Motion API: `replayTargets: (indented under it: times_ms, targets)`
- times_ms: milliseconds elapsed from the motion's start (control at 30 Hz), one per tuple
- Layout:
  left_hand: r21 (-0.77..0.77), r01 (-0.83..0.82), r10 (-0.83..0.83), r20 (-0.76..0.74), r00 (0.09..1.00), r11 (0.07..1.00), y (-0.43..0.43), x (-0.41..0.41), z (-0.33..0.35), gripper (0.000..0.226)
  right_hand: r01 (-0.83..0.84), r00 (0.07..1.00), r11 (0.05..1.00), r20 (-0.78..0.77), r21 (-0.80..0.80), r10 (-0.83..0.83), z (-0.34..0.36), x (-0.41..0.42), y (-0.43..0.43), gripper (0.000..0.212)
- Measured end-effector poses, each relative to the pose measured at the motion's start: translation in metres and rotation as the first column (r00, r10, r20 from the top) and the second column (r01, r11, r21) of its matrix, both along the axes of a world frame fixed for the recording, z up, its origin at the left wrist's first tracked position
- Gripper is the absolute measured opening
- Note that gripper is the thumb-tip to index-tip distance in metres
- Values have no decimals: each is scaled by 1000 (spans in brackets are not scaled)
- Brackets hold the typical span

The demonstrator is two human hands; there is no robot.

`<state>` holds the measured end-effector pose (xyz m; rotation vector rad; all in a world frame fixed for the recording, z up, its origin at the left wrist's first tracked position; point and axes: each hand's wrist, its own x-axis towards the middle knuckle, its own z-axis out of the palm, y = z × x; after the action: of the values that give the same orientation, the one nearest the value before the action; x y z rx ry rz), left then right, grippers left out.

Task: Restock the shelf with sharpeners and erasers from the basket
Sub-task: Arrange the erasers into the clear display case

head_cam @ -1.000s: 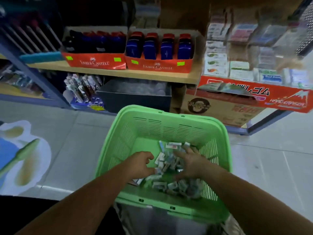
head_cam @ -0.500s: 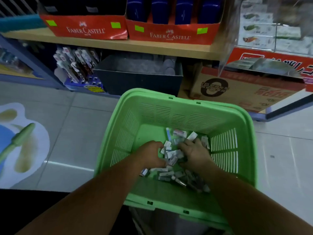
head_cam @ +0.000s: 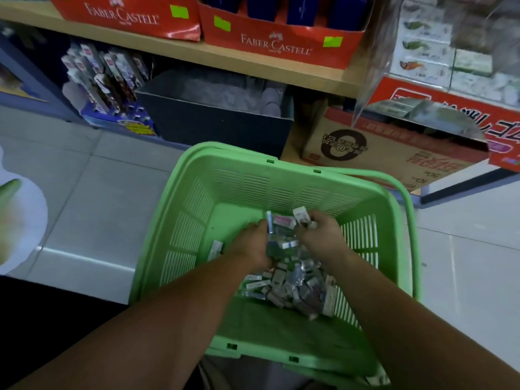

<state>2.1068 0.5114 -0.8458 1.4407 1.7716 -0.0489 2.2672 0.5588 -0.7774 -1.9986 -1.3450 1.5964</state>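
A green plastic basket sits in front of me with a heap of small wrapped erasers and sharpeners in its bottom. Both hands are down inside it. My left hand is curled over a bunch of the small packets at the heap's far end. My right hand faces it and grips several packets, some sticking up past its fingers. The wooden shelf runs across the top of the view, above and beyond the basket.
Two red Faber-Castell display boxes stand on the shelf. Below are a dark bin, a rack of carded items and a cardboard carton. A red eraser display juts out at right. Tiled floor lies left and right.
The view has tilted down and closer to the basket. Both hands have moved toward the basket's far side and gathered packets together between them.
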Motion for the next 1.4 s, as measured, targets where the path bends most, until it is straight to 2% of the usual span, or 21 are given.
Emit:
replayTargets:
  times_ms: [133,233,300,467,567,633,767,933,1033,1200,1300,1400]
  targets:
    - [-41,63,-62,27,998,997,-1,-1,-1,63,67,976,974,-187,-214,-108,20,-3,-8,9]
    - [-39,91,-92,-16,996,995,-2,5,-5,82,91,919,906,-315,-413,-236,23,6,-16,13]
    - [-5,54,-55,-34,998,999,-3,11,-3,91,114,885,863,-343,-492,-313,22,12,-20,19]
    - [-7,-6,6,-22,1000,1000,1,17,-2,68,91,792,804,-447,-588,-416,25,20,-19,30]
    - [-34,1,0,39,999,999,2,13,-5,46,30,780,830,-507,-556,-368,28,21,-18,55]
    - [-65,-16,23,105,994,998,0,12,-6,33,27,797,865,-511,-502,-322,31,21,-19,64]
    - [-106,-28,46,163,986,994,-2,9,1,19,-8,845,915,-491,-404,-210,46,22,-24,56]
    - [-99,-66,86,216,973,993,16,-5,42,25,-30,914,934,-388,-356,-118,85,26,-16,41]
    - [-104,-11,37,247,968,994,16,-14,83,26,-66,934,945,-353,-320,-55,113,30,-9,36]
    - [-36,-85,92,353,931,996,11,-23,168,20,-161,958,969,-266,-189,108,172,31,-11,18]
    - [-1,-96,85,467,880,995,12,-19,232,34,-278,950,953,-185,-122,253,223,29,-10,16]
    - [18,-60,40,550,834,998,12,-19,295,26,-313,942,949,-140,-48,304,269,28,-6,28]
